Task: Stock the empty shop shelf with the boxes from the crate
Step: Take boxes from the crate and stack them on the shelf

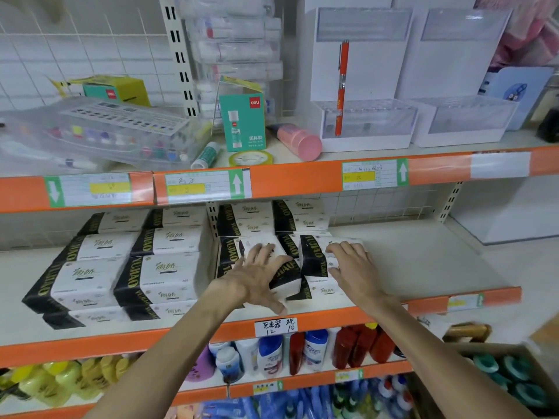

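Black-and-white tissue packs [157,270] stand stacked in rows on the left and middle of the middle shelf [423,258], whose right part is bare. My left hand [260,275] lies over a tilted pack [287,278] at the front of the stack, fingers spread on top and thumb curled under its front edge. My right hand [352,267] grips the neighbouring pack [314,255], fingers bent over its top and thumb against its front face. More packs [299,216] sit behind both.
The upper shelf holds marker cases [99,131], a green glue-stick box [243,122], a pink tube [299,142] and clear pen displays [366,122]. Shampoo bottles [272,355] fill the shelf below. A cardboard box [496,352] with teal items stands at the lower right.
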A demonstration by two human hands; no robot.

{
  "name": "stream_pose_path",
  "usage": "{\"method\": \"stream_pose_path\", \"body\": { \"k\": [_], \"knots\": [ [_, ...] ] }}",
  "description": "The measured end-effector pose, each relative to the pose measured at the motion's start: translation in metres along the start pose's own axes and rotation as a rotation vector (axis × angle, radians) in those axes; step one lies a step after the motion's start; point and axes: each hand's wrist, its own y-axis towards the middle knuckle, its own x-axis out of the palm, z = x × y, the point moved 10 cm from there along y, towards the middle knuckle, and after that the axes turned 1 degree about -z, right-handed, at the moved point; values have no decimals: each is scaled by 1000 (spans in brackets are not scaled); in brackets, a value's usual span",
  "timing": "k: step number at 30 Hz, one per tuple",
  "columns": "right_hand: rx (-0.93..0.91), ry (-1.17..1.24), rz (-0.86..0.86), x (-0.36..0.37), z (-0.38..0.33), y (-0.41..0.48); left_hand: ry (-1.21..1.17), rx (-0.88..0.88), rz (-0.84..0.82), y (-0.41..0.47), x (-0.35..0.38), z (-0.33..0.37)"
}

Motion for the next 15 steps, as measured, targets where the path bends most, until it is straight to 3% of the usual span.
{"method": "stream_pose_path", "body": {
  "k": [4,6,9,15],
  "knots": [
    [1,21,21,0,1,-2,-101,110,40,-6,-7,0],
    [-6,21,17,0,1,-2,-182,80,50,-8,-6,-12],
    [-3,29,15,1,3,-2,-262,-60,224,-15,-19,-32],
    [9,53,12,4,3,1,72,-341,581,-30,-31,-45]
  ]
}}
